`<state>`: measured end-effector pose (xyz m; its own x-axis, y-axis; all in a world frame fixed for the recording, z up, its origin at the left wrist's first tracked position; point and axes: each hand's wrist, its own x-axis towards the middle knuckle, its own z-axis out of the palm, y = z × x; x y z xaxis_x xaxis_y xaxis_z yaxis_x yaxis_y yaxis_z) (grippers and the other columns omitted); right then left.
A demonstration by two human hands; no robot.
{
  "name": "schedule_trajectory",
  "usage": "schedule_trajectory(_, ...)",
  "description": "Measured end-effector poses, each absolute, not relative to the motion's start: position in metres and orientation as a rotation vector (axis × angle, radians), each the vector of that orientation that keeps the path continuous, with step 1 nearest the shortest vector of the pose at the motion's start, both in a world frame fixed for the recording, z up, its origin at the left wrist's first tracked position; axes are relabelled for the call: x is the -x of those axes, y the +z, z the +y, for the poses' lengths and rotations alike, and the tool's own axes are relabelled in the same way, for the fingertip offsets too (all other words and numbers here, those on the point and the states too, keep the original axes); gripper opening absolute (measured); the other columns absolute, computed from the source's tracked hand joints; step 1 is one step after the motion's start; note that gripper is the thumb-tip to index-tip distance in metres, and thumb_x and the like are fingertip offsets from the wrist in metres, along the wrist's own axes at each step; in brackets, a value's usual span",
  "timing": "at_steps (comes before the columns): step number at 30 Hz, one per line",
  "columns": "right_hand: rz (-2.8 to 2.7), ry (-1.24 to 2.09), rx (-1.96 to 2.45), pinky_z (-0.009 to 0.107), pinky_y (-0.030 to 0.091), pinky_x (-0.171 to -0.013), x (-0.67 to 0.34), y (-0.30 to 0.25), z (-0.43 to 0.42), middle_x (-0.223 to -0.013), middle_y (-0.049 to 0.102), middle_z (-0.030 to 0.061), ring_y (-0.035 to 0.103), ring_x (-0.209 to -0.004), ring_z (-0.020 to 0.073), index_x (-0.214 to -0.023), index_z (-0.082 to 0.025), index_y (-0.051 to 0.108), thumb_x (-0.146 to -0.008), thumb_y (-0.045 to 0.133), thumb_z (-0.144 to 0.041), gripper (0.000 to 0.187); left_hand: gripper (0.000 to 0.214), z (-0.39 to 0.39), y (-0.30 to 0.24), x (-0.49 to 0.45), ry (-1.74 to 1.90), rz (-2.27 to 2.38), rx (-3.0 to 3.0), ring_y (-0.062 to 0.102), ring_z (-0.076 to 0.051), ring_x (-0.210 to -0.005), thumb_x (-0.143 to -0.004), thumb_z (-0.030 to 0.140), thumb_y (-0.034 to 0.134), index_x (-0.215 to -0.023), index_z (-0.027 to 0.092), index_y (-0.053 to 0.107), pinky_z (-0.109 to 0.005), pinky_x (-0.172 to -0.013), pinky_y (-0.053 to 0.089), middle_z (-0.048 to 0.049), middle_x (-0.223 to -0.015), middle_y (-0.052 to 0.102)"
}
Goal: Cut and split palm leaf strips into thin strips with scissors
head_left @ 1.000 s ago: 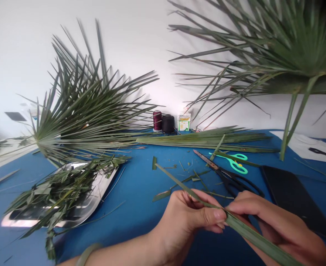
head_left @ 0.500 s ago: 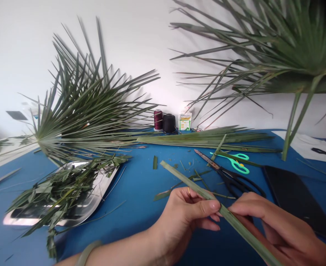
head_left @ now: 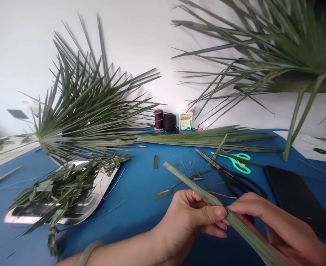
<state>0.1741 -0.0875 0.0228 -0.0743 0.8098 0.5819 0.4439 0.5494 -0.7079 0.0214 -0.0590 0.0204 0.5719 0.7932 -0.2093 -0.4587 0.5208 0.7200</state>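
Note:
A long green palm leaf strip [head_left: 247,232] runs slantwise between my hands, its cut end pointing up and left. My left hand [head_left: 192,218] pinches it between thumb and fingers, with a ring on one finger. Close by, my right hand [head_left: 285,225] has its thumb and forefinger closed at the strip's edge, just past the left thumb; its other fingers are curled and partly hidden. Behind my right hand lie large black scissors [head_left: 224,171] with rusty blades, and beyond them small turquoise scissors [head_left: 239,162].
At the left a metal tray [head_left: 102,192] holds a heap of cut leaf pieces. Palm fronds [head_left: 77,107] lean on the wall. Thread spools [head_left: 159,119], a small white carton [head_left: 185,120] and a flat leaf bundle [head_left: 201,138] line the back. A dark flat slab [head_left: 296,199] lies right.
My left hand has shifted slightly right and down along the leaf strip, its thumb now nearer my right fingertips. The right hand has hardly moved.

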Motion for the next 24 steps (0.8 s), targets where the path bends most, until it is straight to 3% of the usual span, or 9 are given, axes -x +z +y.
schedule_trajectory(5,-1.723,0.442,1.062,0.017,0.045,-0.046,-0.178,0.017,-0.089,-0.064,0.062,-0.0037,0.059,-0.053,0.0113,-0.076,-0.029,0.062,-0.079,0.057,-0.026,0.006,0.008,-0.052,0.019,-0.019,0.845,0.544,-0.675,0.053,-0.008,-0.058,-0.067,0.013,0.069,-0.071,0.009,0.064,-0.018,-0.048,0.051,-0.0004,-0.062,0.056)
schedule_trajectory(10,-1.805,0.426,1.03,0.017,0.046,-0.05,-0.185,0.012,-0.091,-0.067,0.06,-0.0037,0.059,-0.056,0.0117,-0.084,-0.027,0.058,-0.078,0.059,-0.018,0.011,0.008,-0.052,0.019,-0.019,0.845,0.594,-0.688,0.052,-0.007,-0.056,-0.066,0.013,0.07,-0.066,0.008,0.064,-0.015,-0.048,0.049,0.0006,-0.057,0.055)
schedule_trajectory(16,-1.743,0.435,0.991,0.017,0.046,-0.05,-0.178,0.014,-0.089,-0.066,0.061,-0.0028,0.057,-0.055,0.0116,-0.081,-0.027,0.059,-0.081,0.056,-0.026,0.003,0.009,-0.057,0.021,-0.02,0.849,0.606,-0.67,0.054,-0.006,-0.055,-0.065,0.014,0.071,-0.065,0.007,0.065,-0.013,-0.052,0.046,-0.0002,-0.057,0.058)
schedule_trajectory(24,-1.626,0.454,1.035,0.016,0.043,-0.047,-0.168,0.018,-0.09,-0.062,0.061,-0.0046,0.056,-0.052,0.0104,-0.076,-0.03,0.063,-0.08,0.055,-0.026,0.009,0.012,-0.062,0.02,-0.021,0.829,0.599,-0.649,0.054,-0.006,-0.055,-0.064,0.018,0.072,-0.065,0.007,0.066,-0.013,-0.053,0.046,-0.0007,-0.058,0.059)
